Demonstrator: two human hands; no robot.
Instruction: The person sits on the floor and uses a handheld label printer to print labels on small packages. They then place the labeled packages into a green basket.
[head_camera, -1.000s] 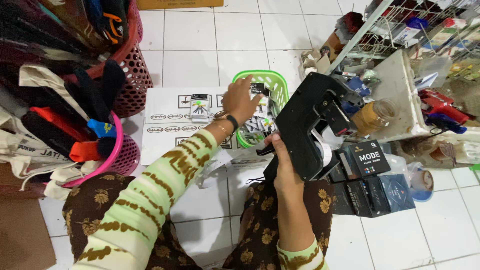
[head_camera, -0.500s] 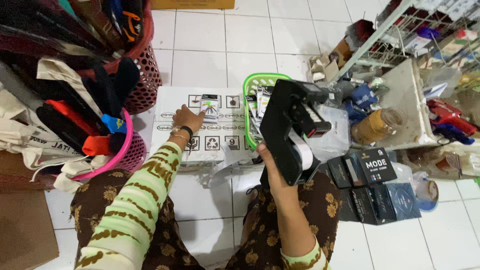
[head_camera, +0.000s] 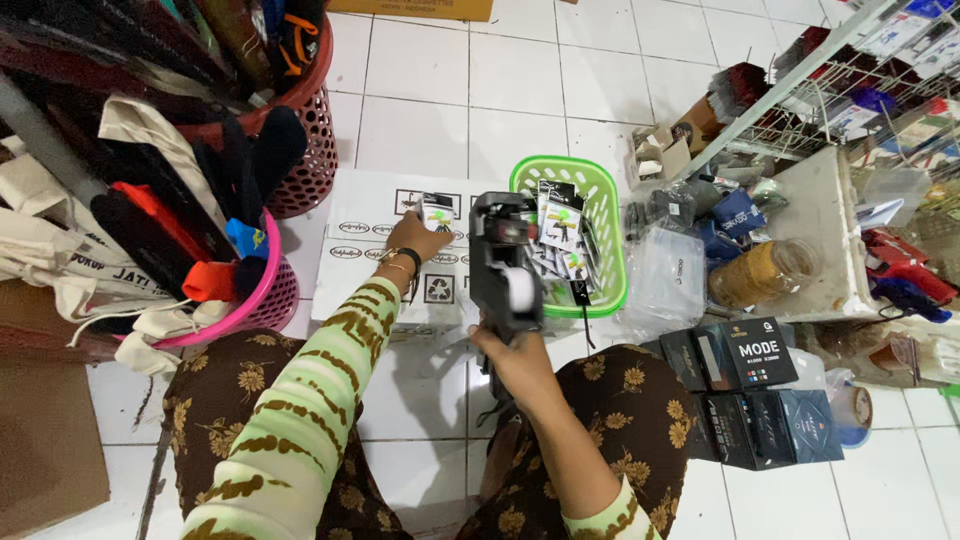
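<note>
So the right hand (head_camera: 512, 362) is wrapped tight around the grip of a black label gun (head_camera: 503, 265), held upright over the floor with its white roll facing up, just left of the green basket (head_camera: 612, 262). The left hand (head_camera: 413, 238) reaches out to a small packet (head_camera: 437, 212) lying on the white cardboard (head_camera: 345, 262); its fingers are on the packet's lower edge, but can't tell if they're pinching it or just resting there. The green basket is stuffed with more of the same little carded packets (head_camera: 560, 228). On the left, a pink basket (head_camera: 262, 300) and a red basket (head_camera: 308, 140) are both crammed with folded bags and fabric. Black boxes (head_camera: 745, 385) sit stacked by the right knee.
</note>
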